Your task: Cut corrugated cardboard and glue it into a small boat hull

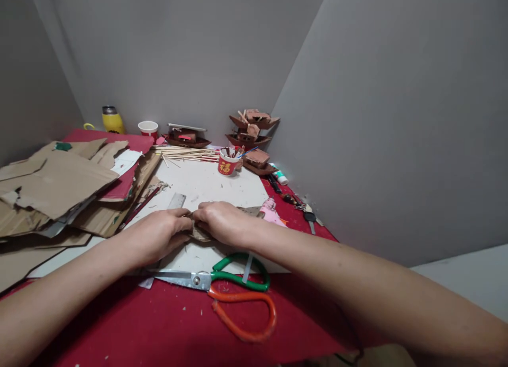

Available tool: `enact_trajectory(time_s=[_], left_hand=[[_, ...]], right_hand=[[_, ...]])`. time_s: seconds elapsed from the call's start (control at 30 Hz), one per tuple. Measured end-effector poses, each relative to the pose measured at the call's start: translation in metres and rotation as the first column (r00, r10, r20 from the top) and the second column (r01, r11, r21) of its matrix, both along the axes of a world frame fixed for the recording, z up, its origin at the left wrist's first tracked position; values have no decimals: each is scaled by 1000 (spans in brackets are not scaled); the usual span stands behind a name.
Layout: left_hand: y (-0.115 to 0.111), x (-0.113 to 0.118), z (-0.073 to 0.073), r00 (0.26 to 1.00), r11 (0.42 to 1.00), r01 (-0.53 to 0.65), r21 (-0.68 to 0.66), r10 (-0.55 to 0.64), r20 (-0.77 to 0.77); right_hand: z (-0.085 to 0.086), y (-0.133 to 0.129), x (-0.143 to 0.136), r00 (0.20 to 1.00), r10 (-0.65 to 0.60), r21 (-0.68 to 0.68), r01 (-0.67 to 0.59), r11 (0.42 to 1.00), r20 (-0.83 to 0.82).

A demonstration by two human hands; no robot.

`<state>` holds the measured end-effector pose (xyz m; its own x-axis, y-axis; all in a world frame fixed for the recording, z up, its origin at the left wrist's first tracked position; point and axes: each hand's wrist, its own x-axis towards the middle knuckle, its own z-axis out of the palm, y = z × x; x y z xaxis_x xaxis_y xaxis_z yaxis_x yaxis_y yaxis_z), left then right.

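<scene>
Both hands meet over a white board (238, 189) in the middle of the table. My left hand (169, 232) pinches the left edge of a small piece of brown cardboard (201, 233). With its fingers bent over the same cardboard, my right hand (218, 221) grips it from above and hides much of it. Just beyond the left fingers lies a metal ruler (177, 200), partly covered. Scissors (198, 280) with one green and one orange handle rest nearer to me, blades pointing left. A pink crumpled piece (272, 212) lies beyond my right wrist.
Torn cardboard sheets (75, 176) are piled at the left. A red paper cup (228, 162), thin wooden sticks (186, 153) and several brown model boats (254, 128) stand at the back. A yellow bottle (113, 121) is at back left, keys (309, 216) at right. Grey walls enclose the table.
</scene>
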<state>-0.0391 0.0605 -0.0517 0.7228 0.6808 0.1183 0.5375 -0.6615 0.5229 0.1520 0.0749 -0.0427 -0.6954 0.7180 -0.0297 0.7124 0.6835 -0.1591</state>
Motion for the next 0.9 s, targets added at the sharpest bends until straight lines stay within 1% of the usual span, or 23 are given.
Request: enact_trajectory(time_s=[0.07,0.13,0.27,0.37,0.47,0.57,0.7,0.8,0.9], left_hand=[[-4,-1,-1,998,996,-11,88,17,-59],[-7,-2,-3,997,985,-25,168,38,-74],[-10,-8,-8,1000,964,-26,266,29,-9],[-9,-10,-11,1000,952,-21,306,15,22],[-7,-9,-13,1000,950,-4,312,-3,22],[-6,-8,-13,1000,959,24,283,-26,2],[-4,-7,-13,1000,965,30,261,-29,-7],[-5,-7,-11,1000,972,21,236,-20,-8],[-8,-6,-5,1000,979,1,205,-2,4]], right_hand=[[2,0,1,1000,-1,4,1,1000,-9],[4,2,2,1000,3,-17,-4,1000,-14],[8,8,4,1000,22,-76,-24,997,-20],[11,11,3,1000,13,-78,-14,997,-21],[11,9,1,1000,0,-73,-1,997,-10],[11,5,-3,1000,-26,-65,27,998,14],[12,-2,-9,998,-56,-46,58,997,38],[14,-5,-9,997,-60,-41,62,997,49],[17,-4,-6,997,-64,-36,66,997,46]])
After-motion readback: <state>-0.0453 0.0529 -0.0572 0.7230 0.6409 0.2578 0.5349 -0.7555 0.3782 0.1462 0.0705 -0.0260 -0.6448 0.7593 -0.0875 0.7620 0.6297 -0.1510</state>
